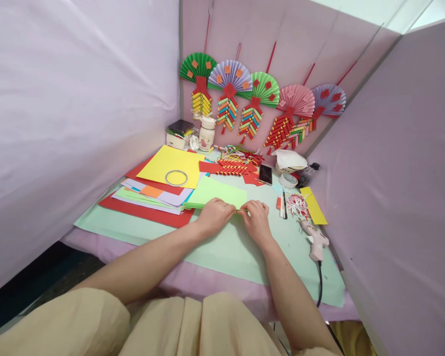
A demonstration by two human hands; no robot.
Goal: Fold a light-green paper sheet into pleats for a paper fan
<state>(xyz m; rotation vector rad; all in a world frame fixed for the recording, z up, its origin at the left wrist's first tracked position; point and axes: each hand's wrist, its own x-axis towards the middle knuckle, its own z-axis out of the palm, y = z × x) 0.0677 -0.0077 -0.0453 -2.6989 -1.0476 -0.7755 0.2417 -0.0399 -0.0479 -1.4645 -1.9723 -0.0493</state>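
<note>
A light green sheet of paper (220,190) lies before me, with narrow folds stacked along its near edge. My left hand (217,213) is closed on that edge near its right part, fingertips pressed on the paper. At the right corner my right hand (257,217) pinches the folded strip between thumb and fingers. The two hands are close together, only a short stretch of green edge showing between them. Left of the sheet is a pile of coloured papers, a yellow sheet (166,163) on top with a bracelet-like ring (176,178) on it.
A hot glue gun (317,242) with a black cord lies at the right, near a bundle of white and red cord (298,205). Behind are a phone (265,174), a red paper firecracker string (232,168), tape (288,180) and a white jar (206,133). Paper fan ornaments (230,79) hang on the back wall.
</note>
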